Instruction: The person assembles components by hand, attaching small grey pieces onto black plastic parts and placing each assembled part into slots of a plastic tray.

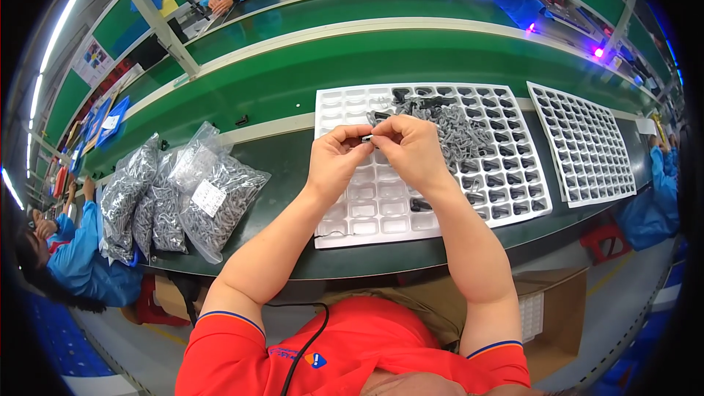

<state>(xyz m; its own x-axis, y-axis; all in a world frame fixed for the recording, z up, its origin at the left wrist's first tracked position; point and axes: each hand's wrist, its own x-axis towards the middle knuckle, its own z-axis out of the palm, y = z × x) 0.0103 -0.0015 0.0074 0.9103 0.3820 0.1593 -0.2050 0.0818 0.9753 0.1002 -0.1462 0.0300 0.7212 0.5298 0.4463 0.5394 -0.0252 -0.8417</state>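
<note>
Both grips pinch small grey part (367,137), long axis left-right, over white tray (381,209).

The small part (367,138) pinched between both hands' fingertips is mostly hidden.

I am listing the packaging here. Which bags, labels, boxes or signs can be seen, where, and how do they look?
Clear plastic bags: table's left, bulging with small grey parts.
White label: square, on the front bag.
Cardboard box: brown, under the table, right.
Wall poster: far left, white with coloured patches.
</note>
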